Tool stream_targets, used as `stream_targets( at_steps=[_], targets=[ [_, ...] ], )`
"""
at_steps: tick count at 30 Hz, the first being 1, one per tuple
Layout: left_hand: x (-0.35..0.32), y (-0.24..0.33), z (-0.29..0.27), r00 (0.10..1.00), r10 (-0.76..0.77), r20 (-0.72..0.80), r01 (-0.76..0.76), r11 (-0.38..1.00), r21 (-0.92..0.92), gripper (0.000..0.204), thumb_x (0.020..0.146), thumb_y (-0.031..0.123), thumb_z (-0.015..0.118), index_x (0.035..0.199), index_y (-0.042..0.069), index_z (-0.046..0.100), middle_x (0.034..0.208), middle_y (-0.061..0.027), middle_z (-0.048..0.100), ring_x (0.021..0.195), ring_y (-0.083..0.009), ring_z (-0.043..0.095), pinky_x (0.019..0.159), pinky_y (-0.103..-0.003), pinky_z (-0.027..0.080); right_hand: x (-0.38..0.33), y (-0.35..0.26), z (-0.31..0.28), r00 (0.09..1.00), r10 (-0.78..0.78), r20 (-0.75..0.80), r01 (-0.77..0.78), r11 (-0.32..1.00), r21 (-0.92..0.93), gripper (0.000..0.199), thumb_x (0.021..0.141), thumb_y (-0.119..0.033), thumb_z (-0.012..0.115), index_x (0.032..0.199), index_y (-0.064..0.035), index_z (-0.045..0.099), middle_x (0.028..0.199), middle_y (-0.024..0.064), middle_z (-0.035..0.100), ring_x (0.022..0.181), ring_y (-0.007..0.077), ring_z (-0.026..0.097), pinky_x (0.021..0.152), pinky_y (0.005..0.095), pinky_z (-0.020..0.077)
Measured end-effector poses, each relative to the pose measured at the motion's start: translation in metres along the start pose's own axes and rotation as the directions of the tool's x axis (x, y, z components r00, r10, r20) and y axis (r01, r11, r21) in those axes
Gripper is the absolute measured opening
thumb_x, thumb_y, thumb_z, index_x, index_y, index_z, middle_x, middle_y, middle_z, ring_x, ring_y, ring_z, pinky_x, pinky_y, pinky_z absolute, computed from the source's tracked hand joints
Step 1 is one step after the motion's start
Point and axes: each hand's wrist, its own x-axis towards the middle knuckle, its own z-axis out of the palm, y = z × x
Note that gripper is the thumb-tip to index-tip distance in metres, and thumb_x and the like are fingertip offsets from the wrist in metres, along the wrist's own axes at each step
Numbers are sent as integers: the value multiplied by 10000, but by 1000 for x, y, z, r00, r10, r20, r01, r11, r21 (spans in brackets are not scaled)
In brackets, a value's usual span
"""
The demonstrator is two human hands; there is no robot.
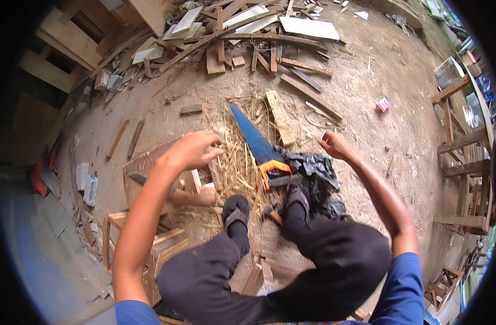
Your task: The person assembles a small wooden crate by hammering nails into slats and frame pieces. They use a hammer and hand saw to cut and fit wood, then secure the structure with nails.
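My left hand (191, 150) hovers over a brown board (142, 162) and straw, fingers loosely bent and apart, with nothing visible in them. Off to the right, my right hand (337, 146) is raised above the dirt floor with its fingers curled together; whatever they hold, if anything, cannot be made out. Between the hands lies a handsaw (250, 132) with a blue blade and an orange and black handle. Black plastic sheeting (313, 170) is crumpled beside its handle. A hammer (273, 215) rests between my feet. Under my left forearm is a rounded wooden piece (194, 197), partly hidden.
A pale wood block (280, 117) lies right of the saw blade. Scrap wood and white boards (310, 28) are heaped at the far side. A wooden frame (459, 146) stands at the right, and a slatted wooden piece (166, 244) at the lower left. A small red packet (383, 105) lies far right.
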Motion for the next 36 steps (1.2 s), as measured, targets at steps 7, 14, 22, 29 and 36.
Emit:
stream_targets(
  at_steps=[7,14,22,29,36],
  targets=[
    [82,-38,15,999,36,-19,-40,948,-315,399,962,371,608,1165,30,653,1100,-162,686,1073,-320,640,934,-414,502,129,-18,-17,861,-123,494,440,670,-599,244,905,-250,589,945,-16,645,858,194,708,832,365,712,684,466,571],
    [71,-53,11,989,-96,114,135,903,-408,401,933,326,653,1198,26,641,1115,-183,691,1051,-322,663,935,-414,499,247,-30,48,926,-349,144,369,756,-540,269,928,-259,594,1032,-16,542,885,191,638,785,358,686,643,461,554],
    [69,-66,-5,976,-219,-5,176,799,-575,304,913,222,687,1139,20,675,1075,-166,712,1006,-307,686,888,-385,519,359,-77,59,912,-378,-161,279,857,-433,284,855,-180,619,1095,-46,549,1081,206,557,1043,362,609,800,472,529],
    [56,-81,-9,943,-334,3,260,729,-633,265,921,202,678,1091,-1,685,1052,-173,710,986,-302,689,868,-381,524,425,-68,75,899,-353,-260,189,847,-496,601,810,-200,692,1361,-122,465,1393,242,447,1331,390,430,1012,518,418],
    [52,-82,-8,921,-388,20,311,707,-635,253,914,197,678,1087,13,697,1035,-151,719,974,-280,691,876,-368,520,454,-67,74,957,-261,-125,125,762,-635,534,850,-183,643,1357,-174,475,1362,228,511,1360,431,398,1062,621,345]
  ],
)
